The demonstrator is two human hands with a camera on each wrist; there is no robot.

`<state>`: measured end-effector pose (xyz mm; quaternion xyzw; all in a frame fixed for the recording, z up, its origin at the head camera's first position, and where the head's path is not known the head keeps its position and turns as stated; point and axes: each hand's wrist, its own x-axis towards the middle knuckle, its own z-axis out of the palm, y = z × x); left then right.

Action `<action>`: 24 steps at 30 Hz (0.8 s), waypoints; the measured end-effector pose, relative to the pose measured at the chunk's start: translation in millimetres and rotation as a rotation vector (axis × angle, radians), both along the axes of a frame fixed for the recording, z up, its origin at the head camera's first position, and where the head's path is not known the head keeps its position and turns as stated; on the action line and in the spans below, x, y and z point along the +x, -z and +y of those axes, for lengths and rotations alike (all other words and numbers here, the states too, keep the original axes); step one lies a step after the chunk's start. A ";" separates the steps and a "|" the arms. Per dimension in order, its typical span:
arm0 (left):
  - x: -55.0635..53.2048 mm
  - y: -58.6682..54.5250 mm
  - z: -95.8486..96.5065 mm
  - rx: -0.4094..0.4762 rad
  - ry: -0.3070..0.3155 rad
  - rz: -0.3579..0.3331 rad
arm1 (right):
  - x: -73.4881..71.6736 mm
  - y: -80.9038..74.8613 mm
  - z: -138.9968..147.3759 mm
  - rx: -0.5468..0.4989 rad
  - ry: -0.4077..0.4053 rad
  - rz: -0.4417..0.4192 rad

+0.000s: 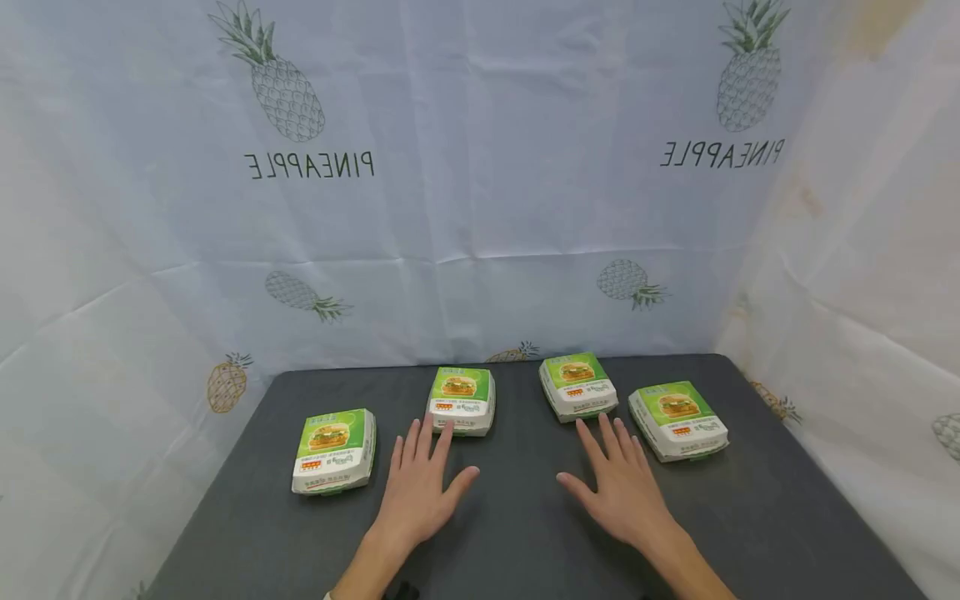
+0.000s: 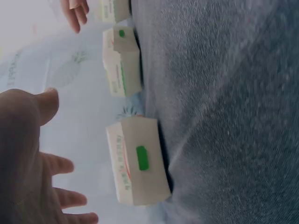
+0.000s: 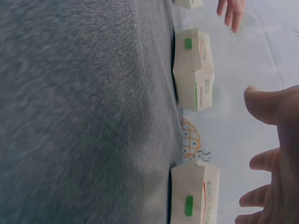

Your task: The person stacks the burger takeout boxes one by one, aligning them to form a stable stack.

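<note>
Several green and white burger boxes, each printed with a burger, sit on the dark table. My left hand (image 1: 418,493) hovers with fingers spread, its fingertips overlapping the front of the centre-left burger box (image 1: 461,402) in the head view. Left of that hand lies another burger box (image 1: 333,452). My right hand (image 1: 621,492) is also spread, its fingertips just in front of the centre-right burger box (image 1: 577,386). To its right sits the far-right burger box (image 1: 678,421). In the left wrist view, the left hand (image 2: 28,163) has nothing in its grasp; the right wrist view shows the right hand (image 3: 275,163) likewise holding nothing.
The dark grey tabletop (image 1: 517,550) ends at a white cloth (image 1: 480,208) printed with pineapples, which hangs behind it. More pale cloth (image 1: 870,275) hangs along the right side, and along the left as well.
</note>
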<state>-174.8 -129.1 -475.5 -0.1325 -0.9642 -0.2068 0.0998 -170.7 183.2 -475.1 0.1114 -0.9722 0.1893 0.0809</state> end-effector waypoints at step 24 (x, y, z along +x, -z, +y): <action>-67.4 -3.1 -15.1 0.428 -0.033 0.011 | -62.3 -13.3 -58.5 -0.417 -0.109 -0.170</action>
